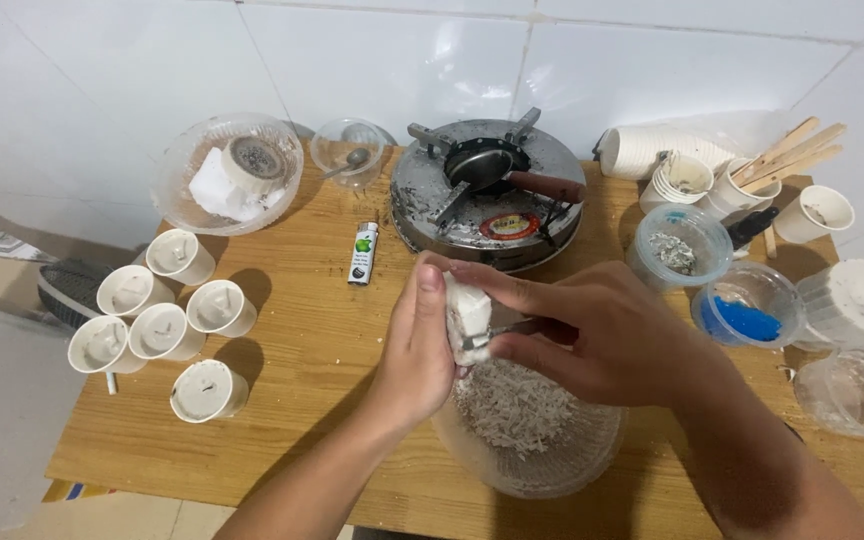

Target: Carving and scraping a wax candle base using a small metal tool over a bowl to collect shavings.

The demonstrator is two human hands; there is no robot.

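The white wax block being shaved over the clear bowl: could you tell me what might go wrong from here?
The blade in the right hand works close to the left hand gripping the white block, so a slip could cut fingers. Shavings may miss the clear bowl, which sits near the table edge and could tip.

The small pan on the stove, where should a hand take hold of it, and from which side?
Grip the reddish-brown handle, coming in from the right of the stove. The handle sticks out to the right over the stove's rim, clear of the metal pot supports that ring the small pan, so it looks the easiest part to reach.
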